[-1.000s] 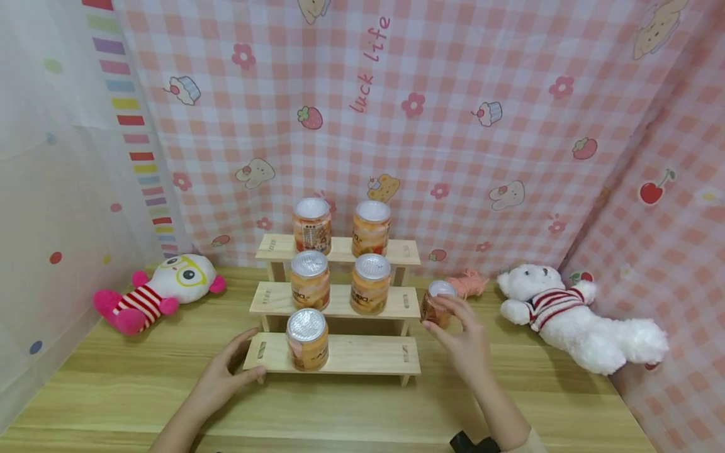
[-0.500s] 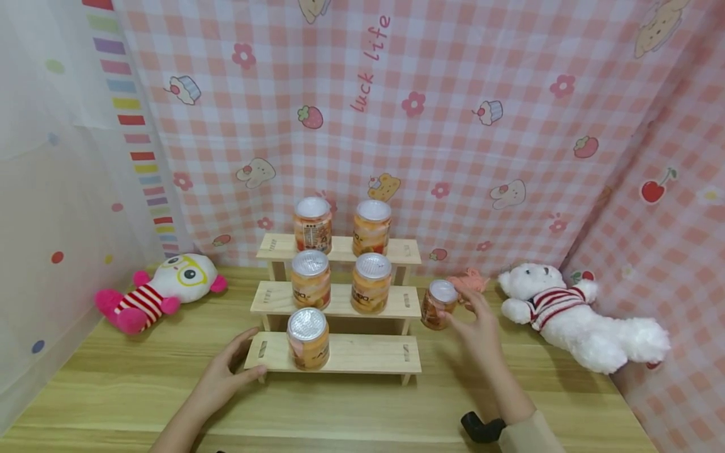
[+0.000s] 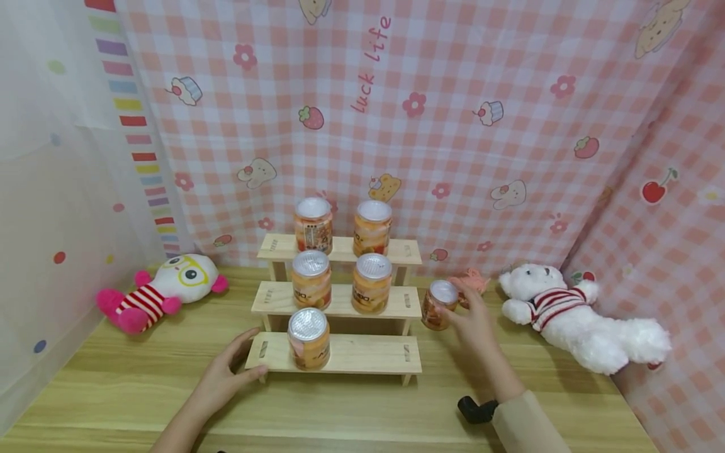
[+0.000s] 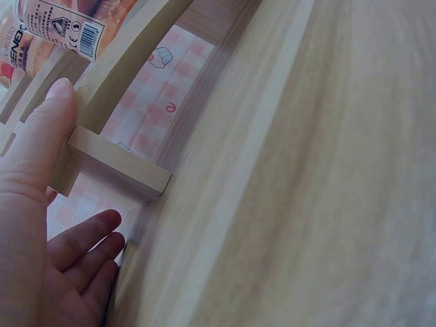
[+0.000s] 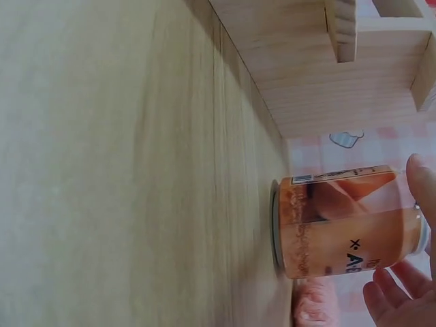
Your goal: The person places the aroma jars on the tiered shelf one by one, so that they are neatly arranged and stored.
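My right hand [image 3: 474, 327] holds an orange-labelled can [image 3: 433, 311] standing on the table right of the three-step wooden rack [image 3: 370, 353]. In the right wrist view, my thumb [image 5: 424, 191] is at the lid end of that can [image 5: 340, 225], and the other fingers show just past its opposite side. My left hand [image 3: 222, 374] is at the left end of the rack's lowest step, with the thumb against its front edge. The left wrist view shows the thumb [image 4: 41, 143] by the board and the other fingers [image 4: 88, 255] loosely spread beyond the leg.
Several matching cans with silver lids stand on the rack, including one can [image 3: 309, 343] on the lowest step. A pink plush toy [image 3: 161, 292] lies at left, a white plush bear [image 3: 572, 314] at right. Pink yarn [image 3: 471, 281] lies behind the held can. A checked curtain [image 3: 453, 145] hangs behind.
My right hand has shifted its fingers from the top of the can round to its right side. The can stays nearly in place. My left hand has not moved.
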{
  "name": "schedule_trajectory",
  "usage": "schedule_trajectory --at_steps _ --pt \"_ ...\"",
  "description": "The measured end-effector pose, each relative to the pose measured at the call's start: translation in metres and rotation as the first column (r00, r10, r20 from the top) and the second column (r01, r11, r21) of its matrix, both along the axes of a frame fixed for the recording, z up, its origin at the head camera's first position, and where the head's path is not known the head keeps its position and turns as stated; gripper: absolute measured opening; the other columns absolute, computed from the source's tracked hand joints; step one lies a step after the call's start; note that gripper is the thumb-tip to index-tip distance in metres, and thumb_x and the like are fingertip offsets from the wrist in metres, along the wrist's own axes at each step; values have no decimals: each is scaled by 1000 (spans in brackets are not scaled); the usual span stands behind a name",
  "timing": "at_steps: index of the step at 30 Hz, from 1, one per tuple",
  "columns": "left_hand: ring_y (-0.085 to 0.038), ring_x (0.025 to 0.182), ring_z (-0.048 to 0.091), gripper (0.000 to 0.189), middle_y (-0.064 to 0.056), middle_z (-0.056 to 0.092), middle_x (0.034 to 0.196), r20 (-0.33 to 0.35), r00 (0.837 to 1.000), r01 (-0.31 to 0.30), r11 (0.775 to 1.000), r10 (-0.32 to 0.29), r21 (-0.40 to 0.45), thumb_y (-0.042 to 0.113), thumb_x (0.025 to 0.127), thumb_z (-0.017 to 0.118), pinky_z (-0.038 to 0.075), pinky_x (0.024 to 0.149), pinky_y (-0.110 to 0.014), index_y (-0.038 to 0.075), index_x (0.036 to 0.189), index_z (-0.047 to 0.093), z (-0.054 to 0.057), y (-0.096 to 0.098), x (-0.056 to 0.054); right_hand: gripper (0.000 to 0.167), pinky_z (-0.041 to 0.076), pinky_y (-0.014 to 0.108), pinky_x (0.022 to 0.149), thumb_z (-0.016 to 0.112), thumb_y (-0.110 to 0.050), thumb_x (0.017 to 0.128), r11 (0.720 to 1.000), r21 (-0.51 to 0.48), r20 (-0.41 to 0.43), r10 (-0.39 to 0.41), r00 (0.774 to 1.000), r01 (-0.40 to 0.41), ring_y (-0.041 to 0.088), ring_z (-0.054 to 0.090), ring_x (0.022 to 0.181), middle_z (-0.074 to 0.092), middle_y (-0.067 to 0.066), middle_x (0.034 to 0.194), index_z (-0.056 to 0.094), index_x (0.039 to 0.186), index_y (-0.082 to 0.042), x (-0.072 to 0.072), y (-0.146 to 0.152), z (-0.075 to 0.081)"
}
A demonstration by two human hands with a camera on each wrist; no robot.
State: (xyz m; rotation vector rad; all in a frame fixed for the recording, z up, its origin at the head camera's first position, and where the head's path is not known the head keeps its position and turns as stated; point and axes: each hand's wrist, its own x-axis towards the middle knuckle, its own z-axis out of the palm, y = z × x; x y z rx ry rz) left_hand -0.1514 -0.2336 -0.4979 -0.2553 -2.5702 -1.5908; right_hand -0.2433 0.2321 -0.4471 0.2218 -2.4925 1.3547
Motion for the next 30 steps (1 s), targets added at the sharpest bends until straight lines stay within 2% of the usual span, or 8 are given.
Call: schedule_trajectory --at_steps 4,10,15,23,30 --pt "-41 123 46 74 -26 51 132 0 1000 7 1000 -7 11 23 81 78 32 101 -56 9 144 41 1 0 1 70 38 51 97 78 -14 81 1000 -14 17 14 1000 -14 38 44 119 39 23 143 44 140 -1 -5 0 -3" --pt "-39 124 45 75 -24 51 134 4 1000 1 1000 -1 4 24 81 78 31 101 -55 10 144 41 0 0 1 73 42 49 91 79 -14 80 999 -39 75 -8 997 11 38 49 111 44 24 137 41 142 -4 -9 -4 -8" --pt "-42 124 44 75 -27 49 134 3 1000 3 1000 -3 13 23 80 79 31 101 -57 9 144 41 -2 -1 1 75 43 47 89 80 -12 79 997 -72 95 -20 995 27 38 51 108 47 25 133 40 142 -5 -10 -8 -10" --pt "-40 124 44 75 -25 49 135 8 1000 0 1000 0 19 24 80 80 31 102 -56 11 143 42 -4 -1 0 73 44 44 87 81 -8 77 994 -100 68 -45 997 51 36 52 104 47 22 133 45 140 -5 -8 -9 -12" --pt "-41 124 44 75 -25 49 135 4 1000 4 1000 -4 28 23 79 80 30 102 -58 11 143 43 -4 -2 -1 70 43 42 88 81 -4 76 991 -127 1 -50 999 49 29 50 111 51 19 131 49 138 -7 1 -7 -15"
